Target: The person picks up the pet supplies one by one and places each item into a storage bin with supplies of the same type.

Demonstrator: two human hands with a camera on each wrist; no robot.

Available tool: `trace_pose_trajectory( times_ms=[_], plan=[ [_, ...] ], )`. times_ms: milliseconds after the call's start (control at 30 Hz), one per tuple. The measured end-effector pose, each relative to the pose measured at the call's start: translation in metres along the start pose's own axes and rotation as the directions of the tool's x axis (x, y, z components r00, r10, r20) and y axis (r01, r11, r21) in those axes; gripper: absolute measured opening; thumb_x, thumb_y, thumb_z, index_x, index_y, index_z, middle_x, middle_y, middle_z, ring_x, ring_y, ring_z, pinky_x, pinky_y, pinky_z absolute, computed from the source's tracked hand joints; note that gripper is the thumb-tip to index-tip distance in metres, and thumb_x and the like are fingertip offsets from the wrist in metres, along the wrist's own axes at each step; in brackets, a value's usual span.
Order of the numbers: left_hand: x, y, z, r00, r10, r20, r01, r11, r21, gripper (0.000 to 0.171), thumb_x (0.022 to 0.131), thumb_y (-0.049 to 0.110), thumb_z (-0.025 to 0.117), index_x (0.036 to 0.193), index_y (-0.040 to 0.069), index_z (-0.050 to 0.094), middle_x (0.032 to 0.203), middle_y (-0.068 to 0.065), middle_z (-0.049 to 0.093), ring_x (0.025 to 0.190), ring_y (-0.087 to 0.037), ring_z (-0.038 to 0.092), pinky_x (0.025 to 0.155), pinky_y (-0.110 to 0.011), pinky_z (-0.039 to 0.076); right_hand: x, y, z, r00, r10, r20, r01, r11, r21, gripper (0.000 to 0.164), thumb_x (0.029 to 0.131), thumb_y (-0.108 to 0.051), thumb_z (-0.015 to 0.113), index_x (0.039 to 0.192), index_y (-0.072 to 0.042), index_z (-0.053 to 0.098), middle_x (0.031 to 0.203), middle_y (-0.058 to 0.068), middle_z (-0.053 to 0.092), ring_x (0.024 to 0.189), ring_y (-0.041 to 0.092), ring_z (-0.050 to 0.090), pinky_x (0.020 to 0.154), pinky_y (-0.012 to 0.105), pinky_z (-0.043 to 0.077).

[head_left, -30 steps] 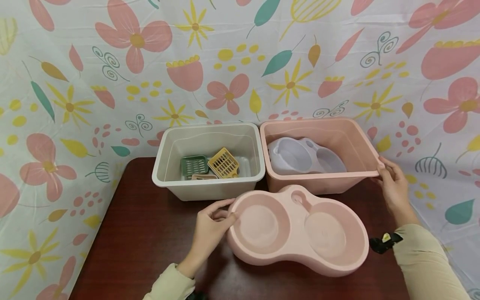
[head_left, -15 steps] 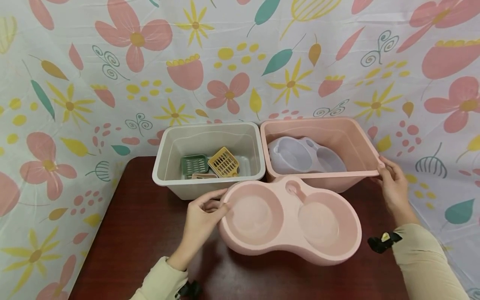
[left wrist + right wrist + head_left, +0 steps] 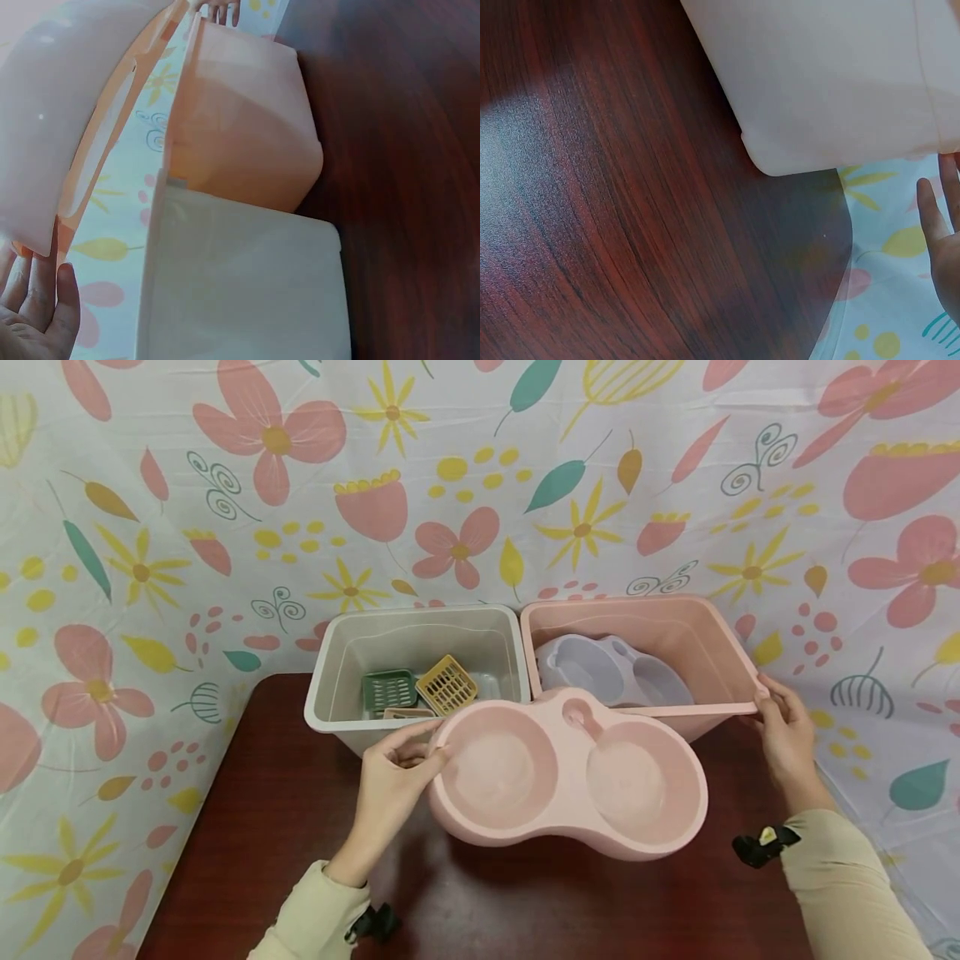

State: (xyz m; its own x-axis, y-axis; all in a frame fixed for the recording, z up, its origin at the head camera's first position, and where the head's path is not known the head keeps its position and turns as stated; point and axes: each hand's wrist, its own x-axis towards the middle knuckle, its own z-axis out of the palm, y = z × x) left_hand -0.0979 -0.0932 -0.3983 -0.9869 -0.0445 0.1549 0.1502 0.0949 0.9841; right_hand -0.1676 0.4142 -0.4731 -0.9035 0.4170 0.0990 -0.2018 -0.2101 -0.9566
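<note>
A pink double pet bowl (image 3: 572, 793) with two round hollows hangs tilted above the table, in front of the two bins. My left hand (image 3: 397, 774) pinches its left end, thumb on the rim and fingers beneath; the left wrist view shows the bowl's side (image 3: 45, 112) over that hand (image 3: 41, 304). My right hand (image 3: 787, 739) grips the front right corner of the pink bin (image 3: 716, 652), thumb on top of the rim. Inside that bin lies a pale lilac double bowl (image 3: 630, 670). In the right wrist view the right hand (image 3: 946, 225) is partly cut off.
Left of the pink bin, side by side with it, stands a grey-white bin (image 3: 375, 635). It holds a green slotted litter scoop (image 3: 390, 690), a yellow one (image 3: 447, 685) and a pinkish piece (image 3: 408, 713). Behind the dark wood table (image 3: 247, 827) hangs a floral cloth (image 3: 480, 485).
My left hand has raised the pink double bowl and carried it forward and slightly left, so it now overlaps the bins' front walls. The right hand stays at the bin corner.
</note>
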Motion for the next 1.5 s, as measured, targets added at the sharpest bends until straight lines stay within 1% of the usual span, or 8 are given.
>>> trace_pose_trajectory(
  times_ms=[200,467,667,833,867,1000,1200,1500],
  plan=[
    [0.009,0.005,0.001,1.000,0.011,-0.008,-0.011,1.000,-0.005,0.031,0.083,0.010,0.080,0.113,0.017,0.076,0.077,-0.011,0.072,0.067,-0.018,0.069,0.059,-0.027,0.054,-0.001,0.001,0.001,1.000,-0.009,0.008,0.009,1.000,0.015,0.031,0.099,-0.006,0.058,0.129,-0.010,0.065,0.126,0.000,0.061,0.083,0.007,0.064,0.070,0.017,0.053],
    [0.026,0.012,0.005,0.999,0.028,-0.032,-0.029,1.000,-0.005,0.029,0.083,0.012,0.080,0.111,0.017,0.076,0.080,-0.011,0.072,0.071,-0.017,0.069,0.066,-0.028,0.056,0.000,0.003,0.001,1.000,-0.020,-0.016,0.020,0.999,0.025,0.031,0.099,-0.005,0.058,0.128,-0.010,0.066,0.126,0.000,0.062,0.086,0.007,0.064,0.070,0.017,0.053],
    [0.038,0.018,0.009,0.999,0.029,-0.039,-0.029,1.000,0.006,0.028,0.083,0.015,0.081,0.110,0.019,0.077,0.079,-0.010,0.072,0.070,-0.018,0.071,0.059,-0.031,0.056,0.001,0.004,0.000,1.000,-0.015,-0.024,0.015,1.000,0.016,0.032,0.099,-0.005,0.057,0.130,-0.009,0.064,0.122,-0.001,0.062,0.085,0.007,0.065,0.071,0.017,0.053],
    [0.048,0.021,0.014,0.997,0.060,-0.042,-0.060,0.998,0.007,0.028,0.083,0.016,0.080,0.111,0.019,0.077,0.080,-0.009,0.072,0.072,-0.017,0.070,0.064,-0.030,0.057,0.000,0.004,0.000,0.999,-0.015,-0.029,0.016,1.000,0.012,0.032,0.100,-0.005,0.057,0.131,-0.008,0.064,0.123,0.000,0.061,0.085,0.007,0.065,0.071,0.017,0.053],
    [0.048,0.026,0.015,0.997,0.059,-0.040,-0.058,0.998,0.010,0.028,0.084,0.015,0.080,0.112,0.017,0.077,0.082,-0.010,0.072,0.073,-0.017,0.070,0.066,-0.029,0.056,0.000,0.004,0.000,1.000,-0.019,-0.025,0.019,1.000,0.012,0.032,0.100,-0.005,0.057,0.131,-0.008,0.063,0.123,0.000,0.061,0.085,0.007,0.065,0.071,0.017,0.053],
    [0.057,0.025,0.019,0.997,0.072,-0.038,-0.072,0.997,0.002,0.029,0.085,0.018,0.079,0.113,0.018,0.076,0.085,-0.011,0.073,0.074,-0.016,0.069,0.064,-0.027,0.055,0.000,0.004,0.000,0.999,-0.030,-0.016,0.030,0.999,0.026,0.031,0.099,-0.005,0.057,0.129,-0.008,0.065,0.126,0.001,0.061,0.085,0.008,0.065,0.071,0.017,0.053],
    [0.073,0.022,0.028,0.996,0.071,-0.047,-0.070,0.997,0.025,0.027,0.084,0.027,0.079,0.111,0.026,0.076,0.084,-0.005,0.073,0.074,-0.018,0.069,0.058,-0.030,0.055,0.000,0.003,0.001,1.000,-0.026,-0.017,0.027,0.999,0.040,0.030,0.099,-0.004,0.057,0.128,-0.009,0.066,0.126,0.001,0.062,0.084,0.009,0.064,0.069,0.017,0.053],
    [0.091,0.021,0.046,0.994,0.085,-0.070,-0.083,0.996,0.032,0.025,0.085,0.023,0.077,0.110,0.021,0.077,0.086,-0.006,0.074,0.077,-0.017,0.070,0.065,-0.030,0.056,-0.002,0.001,0.002,1.000,-0.017,-0.021,0.018,1.000,0.015,0.031,0.099,-0.004,0.057,0.129,-0.008,0.065,0.122,-0.001,0.063,0.084,0.008,0.063,0.069,0.017,0.053]
  ],
)
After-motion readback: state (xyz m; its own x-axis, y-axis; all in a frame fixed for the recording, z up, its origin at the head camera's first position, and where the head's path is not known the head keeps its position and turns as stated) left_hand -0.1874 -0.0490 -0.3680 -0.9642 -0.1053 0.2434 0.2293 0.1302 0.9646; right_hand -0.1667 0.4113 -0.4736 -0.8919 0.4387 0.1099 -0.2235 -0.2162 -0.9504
